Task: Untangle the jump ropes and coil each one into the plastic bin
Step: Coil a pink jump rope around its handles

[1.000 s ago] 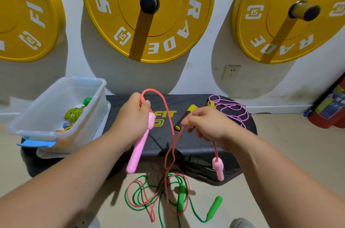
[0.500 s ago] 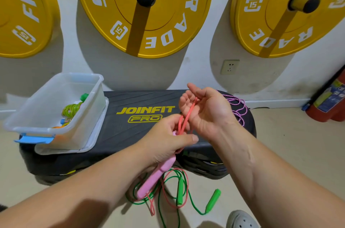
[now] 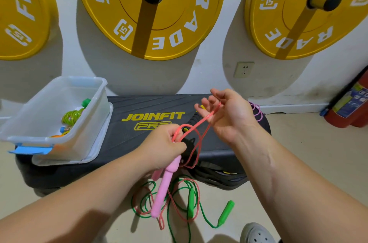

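Left hand (image 3: 165, 143) gripping pink foam handles (image 3: 162, 191) w/ thin, limp red plastic cord (image 3: 196, 123); right hand (image 3: 225, 115) open, looping cord. Green rope (image 3: 179, 199) tangling at 6 o'clock; translucent plastic bin (image 3: 87, 123) at 9.

Black step platform (image 3: 139, 107) reads "JOINFIT PRO" in yellow; yellow weight plates on wall: middle plate (image 3: 119, 14) shows "55", "RADE", boxed "15"; left plate (image 3: 20, 14) "FIT" w/ "15"; right plate (image 3: 278, 23) "RADE", "15".
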